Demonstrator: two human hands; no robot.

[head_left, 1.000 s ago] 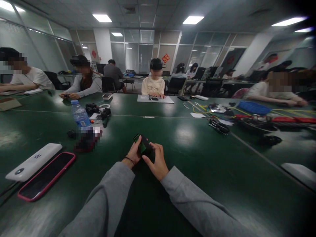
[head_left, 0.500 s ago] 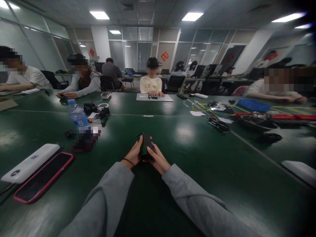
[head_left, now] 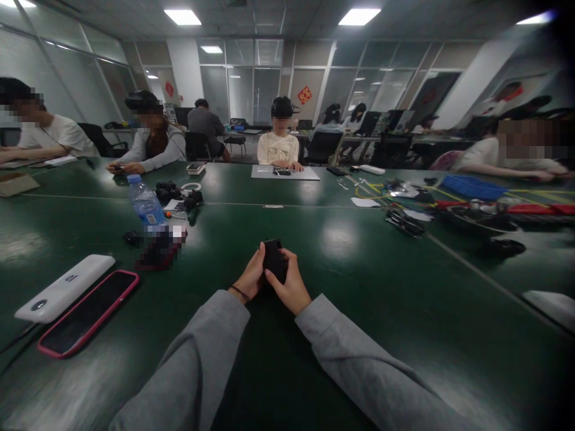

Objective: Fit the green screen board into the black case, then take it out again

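Note:
A small black box-like object (head_left: 275,261) is held between my two hands above the green table (head_left: 359,281). My left hand (head_left: 251,272) grips its left side, thumb along the edge. From the right, my right hand (head_left: 291,282) closes on it, with the thumb on its near lower corner and the fingers around the far right edge. The object's kind cannot be made out; its broad dark face is toward me. Its underside and the fingers beneath are hidden.
To the left lie a white power bank (head_left: 67,287) with a cable and a pink-edged phone (head_left: 90,314). A water bottle (head_left: 146,203) stands behind them. Cables, tools and a blue tray (head_left: 474,187) are at the right. A person (head_left: 279,146) sits opposite.
The black object has turned so that its broad dark face shows more. My right hand has shifted its fingers up around the right edge. The view has moved slightly.

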